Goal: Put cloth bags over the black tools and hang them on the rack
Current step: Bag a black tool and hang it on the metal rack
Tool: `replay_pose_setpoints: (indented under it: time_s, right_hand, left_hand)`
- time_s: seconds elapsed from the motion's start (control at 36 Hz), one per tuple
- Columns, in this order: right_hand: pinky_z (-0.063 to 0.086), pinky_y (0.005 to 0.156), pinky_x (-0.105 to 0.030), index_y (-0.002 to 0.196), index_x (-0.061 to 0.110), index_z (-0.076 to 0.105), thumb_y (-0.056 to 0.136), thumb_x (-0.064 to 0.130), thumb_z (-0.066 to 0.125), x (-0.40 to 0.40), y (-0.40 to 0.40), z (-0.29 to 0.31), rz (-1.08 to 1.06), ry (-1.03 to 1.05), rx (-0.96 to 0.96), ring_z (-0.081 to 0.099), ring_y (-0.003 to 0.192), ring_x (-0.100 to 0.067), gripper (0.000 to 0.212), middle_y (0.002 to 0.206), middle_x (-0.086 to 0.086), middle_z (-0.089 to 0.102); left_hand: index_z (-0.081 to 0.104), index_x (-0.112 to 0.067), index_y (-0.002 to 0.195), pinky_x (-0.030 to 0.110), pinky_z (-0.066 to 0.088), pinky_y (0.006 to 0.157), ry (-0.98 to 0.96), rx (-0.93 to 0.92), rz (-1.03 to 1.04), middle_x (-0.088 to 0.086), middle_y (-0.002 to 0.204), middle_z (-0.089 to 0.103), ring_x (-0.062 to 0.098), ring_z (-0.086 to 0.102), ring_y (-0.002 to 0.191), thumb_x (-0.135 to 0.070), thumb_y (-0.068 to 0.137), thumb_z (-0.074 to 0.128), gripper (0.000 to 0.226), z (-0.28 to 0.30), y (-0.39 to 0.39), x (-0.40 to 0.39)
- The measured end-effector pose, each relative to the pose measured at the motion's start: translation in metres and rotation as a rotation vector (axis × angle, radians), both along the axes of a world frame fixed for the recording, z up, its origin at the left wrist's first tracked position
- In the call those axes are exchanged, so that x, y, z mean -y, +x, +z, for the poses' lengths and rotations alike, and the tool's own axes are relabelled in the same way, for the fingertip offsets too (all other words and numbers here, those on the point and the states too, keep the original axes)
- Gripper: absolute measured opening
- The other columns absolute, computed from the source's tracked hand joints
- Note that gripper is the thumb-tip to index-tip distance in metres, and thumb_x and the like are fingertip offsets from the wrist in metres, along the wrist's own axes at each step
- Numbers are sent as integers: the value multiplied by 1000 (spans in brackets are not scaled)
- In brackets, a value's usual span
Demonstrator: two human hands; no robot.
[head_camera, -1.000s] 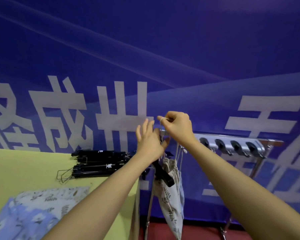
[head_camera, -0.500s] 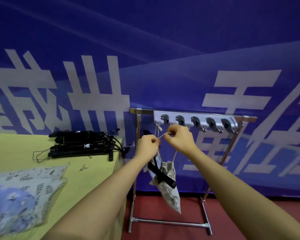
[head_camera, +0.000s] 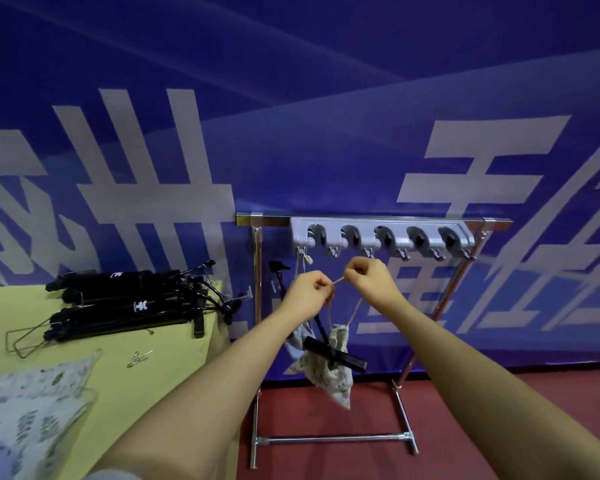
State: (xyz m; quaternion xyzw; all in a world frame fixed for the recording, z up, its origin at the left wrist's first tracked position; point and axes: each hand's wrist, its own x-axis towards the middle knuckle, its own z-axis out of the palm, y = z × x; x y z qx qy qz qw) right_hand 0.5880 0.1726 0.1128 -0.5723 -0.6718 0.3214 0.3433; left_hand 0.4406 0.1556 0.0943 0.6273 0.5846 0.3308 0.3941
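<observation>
Item: cloth bag (head_camera: 329, 372), leaf print, with a black tool (head_camera: 333, 353) partly in it, its bar and shaft still sticking out. The bag hangs in front of the rack (head_camera: 378, 221), at about 7 o'clock from the grey hook strip (head_camera: 381, 237). One cord runs up to the leftmost hook; whether it is properly looped on cannot be told.

Progress: early, by my reading. One tool is at the rack; a pile of black tools (head_camera: 129, 306) waits on the yellow table (head_camera: 174, 362) at 9 o'clock, with spare bags (head_camera: 32, 410) at 7 o'clock.

Left hand (head_camera: 307, 297): fingers curled, pinching the cord (head_camera: 340, 280).

Right hand (head_camera: 369, 280): fingers curled, pinching the same cord, taut between both.
</observation>
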Motion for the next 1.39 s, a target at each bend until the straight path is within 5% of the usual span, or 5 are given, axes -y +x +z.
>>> replay_pose_setpoints:
  time_s: [0.28,0.42,0.64,1.0,1.39]
  right_hand:
    - [34,50,-15,84,7,65,92,9,58,-55,4,-19,-29,18,-26,42,54,-10,11,60,1,51]
    - [46,64,-35,89,12,66,93,17,58,-81,-3,-34,-137,88,40,55,68,-16,11,71,5,59]
    - [42,58,-36,90,15,60,96,20,51,-102,-2,-58,-125,-28,127,54,66,-22,12,70,1,56]
    - [36,58,-32,93,12,57,97,25,48,-80,0,-78,-59,-146,154,52,73,-23,16,80,-2,57]
    - [50,72,-43,81,15,56,94,20,49,-50,-97,-66,268,-157,222,59,77,-31,16,71,-5,58]
  left_hand:
    - [59,-15,68,36,58,73,-36,107,225,6,72,66,15,68,64,-9,90,53,24,-19,12,-54]
    - [57,-18,62,40,59,71,-21,138,363,6,67,62,21,65,59,-8,91,51,31,-28,22,-81]
    - [61,-9,71,34,56,59,-81,51,428,13,78,66,26,70,64,-5,90,50,23,-48,29,-106]
    - [64,-8,100,43,56,84,-103,-58,366,13,92,67,31,65,89,-10,90,49,18,-55,13,-86]
    - [60,-16,74,49,55,83,-124,-4,556,24,94,69,38,66,92,-6,90,52,20,-58,-92,-31]
